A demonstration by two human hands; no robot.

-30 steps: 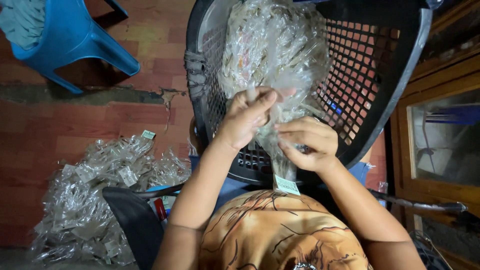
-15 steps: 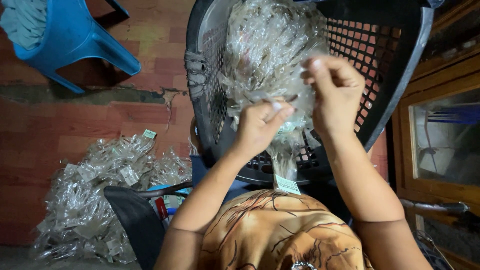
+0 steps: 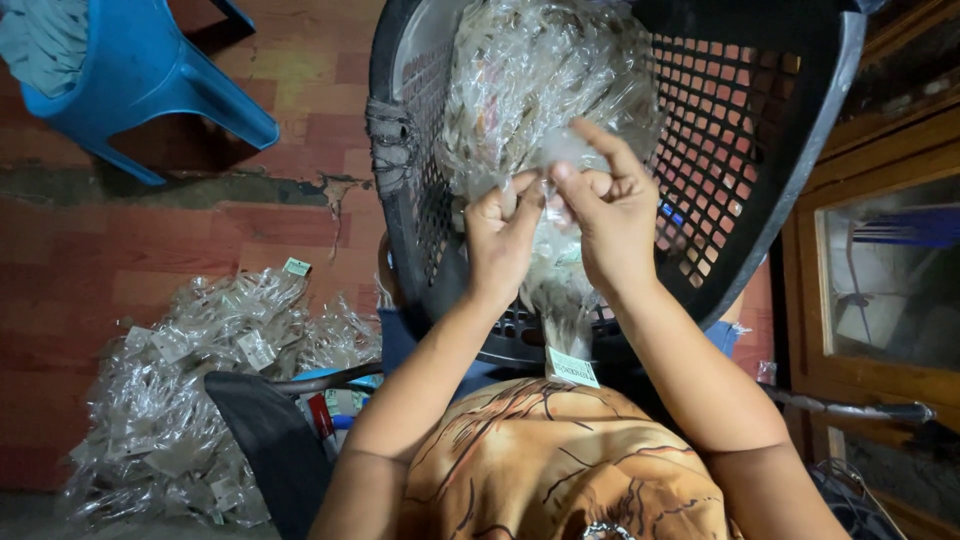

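Observation:
A black plastic basket (image 3: 780,160) leans against my lap, holding a heap of small clear plastic packets (image 3: 530,80). My left hand (image 3: 502,232) and my right hand (image 3: 600,205) meet in front of the heap, fingertips pinched together on one small clear packet (image 3: 553,155). A thin bundle of packets (image 3: 552,290) hangs below my hands, ending in a white paper tag (image 3: 572,368) over my patterned garment.
A large pile of clear packets with white tags (image 3: 190,390) lies on the red floor at left. A blue plastic chair (image 3: 130,70) stands at top left. A dark chair part (image 3: 260,440) is beside the pile. A wooden cabinet with a glass pane (image 3: 880,270) is at right.
My right hand came down from higher on the heap to meet my left hand, which rose slightly. Both now pinch one packet together.

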